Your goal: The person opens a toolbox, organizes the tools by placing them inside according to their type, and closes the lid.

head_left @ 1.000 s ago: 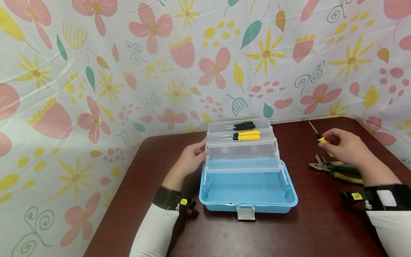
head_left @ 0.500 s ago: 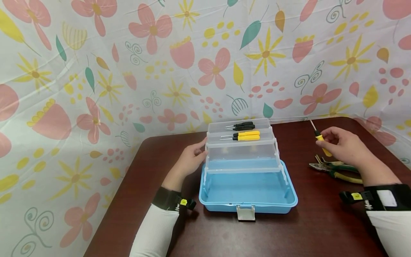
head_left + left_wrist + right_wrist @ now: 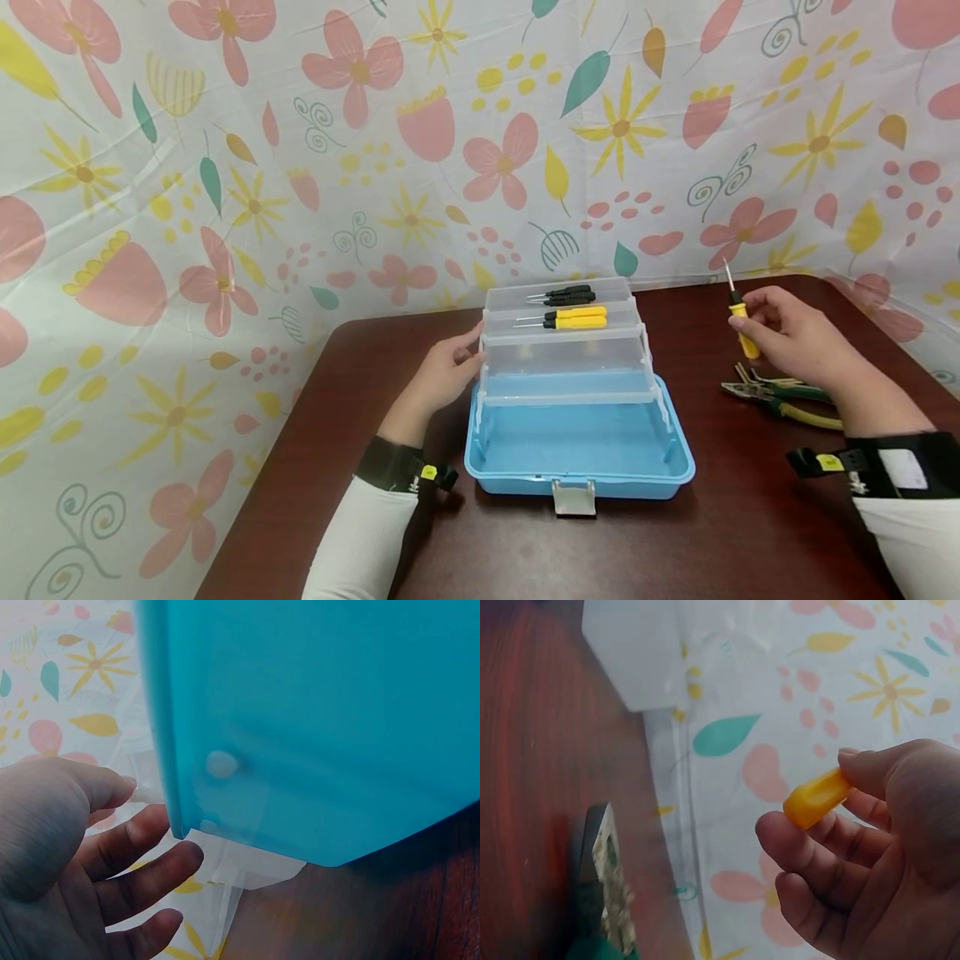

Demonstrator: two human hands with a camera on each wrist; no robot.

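My left hand [image 3: 444, 375] rests its fingertips against the left end of the clear fold-out trays [image 3: 562, 358], which rise behind the light blue toolbox [image 3: 480, 482]. In the left wrist view its fingers [image 3: 150, 877] lie loosely bent beside the blue wall. To the right of the box, my right hand [image 3: 806, 333] pinches a yellow-and-black screwdriver [image 3: 744, 337] by its handle, shaft pointing up. The right wrist view shows only the handle's yellow end [image 3: 814, 799] between thumb and fingers. Several yellow screwdrivers [image 3: 581, 321] and black screwdrivers [image 3: 573, 296] lie in the upper trays.
Green-and-yellow pliers [image 3: 806, 410] lie on the dark wooden table [image 3: 360, 417] below my right hand, with thin bent brass-coloured pieces [image 3: 745, 375] next to them. A metal latch [image 3: 574, 497] hangs at the box's front. Floral cloth [image 3: 420, 183] hangs behind.
My right hand has risen slightly and turned the screwdriver more upright, its tip now higher. The left hand and the toolbox stay put.
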